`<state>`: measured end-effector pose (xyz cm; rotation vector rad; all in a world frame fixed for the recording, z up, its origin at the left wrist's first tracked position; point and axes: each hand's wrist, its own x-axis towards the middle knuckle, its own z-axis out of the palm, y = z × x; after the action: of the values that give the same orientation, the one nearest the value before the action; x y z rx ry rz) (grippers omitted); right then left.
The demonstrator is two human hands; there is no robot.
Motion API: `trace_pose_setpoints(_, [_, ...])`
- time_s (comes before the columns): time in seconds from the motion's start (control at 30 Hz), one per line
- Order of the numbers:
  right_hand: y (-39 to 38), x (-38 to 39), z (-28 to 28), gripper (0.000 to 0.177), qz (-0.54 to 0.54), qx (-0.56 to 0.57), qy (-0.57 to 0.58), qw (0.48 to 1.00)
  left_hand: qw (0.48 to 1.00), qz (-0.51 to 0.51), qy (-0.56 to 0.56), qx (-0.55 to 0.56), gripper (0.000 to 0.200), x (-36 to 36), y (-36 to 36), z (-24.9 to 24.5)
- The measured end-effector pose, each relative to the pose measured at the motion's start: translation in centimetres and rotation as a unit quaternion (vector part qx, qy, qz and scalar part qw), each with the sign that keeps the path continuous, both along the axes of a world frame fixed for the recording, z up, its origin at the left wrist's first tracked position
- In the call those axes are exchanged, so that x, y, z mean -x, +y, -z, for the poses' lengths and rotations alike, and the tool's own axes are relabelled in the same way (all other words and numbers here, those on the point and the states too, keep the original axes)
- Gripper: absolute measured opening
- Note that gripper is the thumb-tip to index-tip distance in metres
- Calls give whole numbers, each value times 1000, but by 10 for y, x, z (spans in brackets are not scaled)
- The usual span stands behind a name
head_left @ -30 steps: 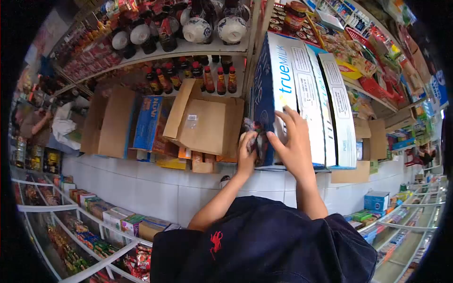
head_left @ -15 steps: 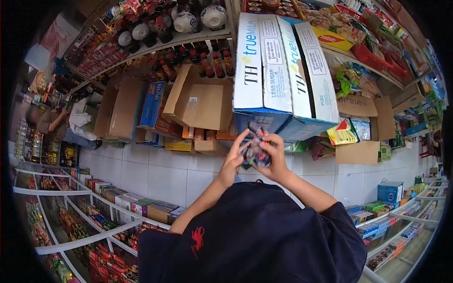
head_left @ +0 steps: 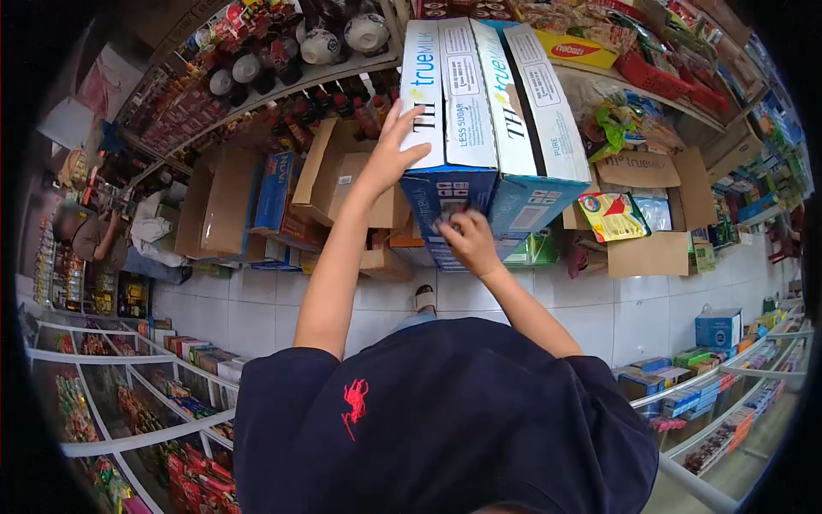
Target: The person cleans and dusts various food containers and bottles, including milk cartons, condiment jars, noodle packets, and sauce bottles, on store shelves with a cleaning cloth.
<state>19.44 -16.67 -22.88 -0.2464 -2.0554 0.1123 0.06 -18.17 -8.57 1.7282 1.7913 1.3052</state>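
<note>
Inspected the head view. Found left hand [head_left: 396, 156] open, fingers spread and laid on the left edge of left carton [head_left: 469, 128], thumb reaching over its white top. Found right hand [head_left: 469, 242] lower and nearer the body, in front of the same carton's blue end face, fingers curled. Noted a dark blur [head_left: 446, 230] at the fingertips; could not tell from it whether anything was gripped, nor confirm contact with the cardboard.

Recorded left carton as lying straight ahead of right hand and to the right of left hand, with long axis running away from the body toward the shelving. Judged left hand nearer to the top panel and its left edge, right hand nearer to the near end. Observed right carton [head_left: 561, 141] alongside, closely abreast on the same axis, with a dark gap running lengthwise between its top flaps.

Logged brown box [head_left: 313, 169] standing open to the left, beyond left forearm [head_left: 332, 278]. Logged open box [head_left: 648, 257] to the right, with yellow packet [head_left: 615, 218] at its mouth. Sighted sauce bottles [head_left: 366, 117] on the shelf behind left hand, and another person [head_left: 88, 236] at far left, well apart from both hands.
</note>
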Motion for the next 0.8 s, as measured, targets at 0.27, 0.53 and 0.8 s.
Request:
trace_pose_setpoints(0.27, [5,-2,-108,28,32,3,83,996,921,-15,-389,10,74,-21,-9,-4])
trace_pose_setpoints(0.53, [-2,7,-12,26,47,-19,-14,999,928,-25,-371,10,73,-22,-9,-3])
trace_pose_setpoints(0.8, [7,-8,-18,23,-30,25,-70,997,929,-35,-369,15,68,-23,-7,-2])
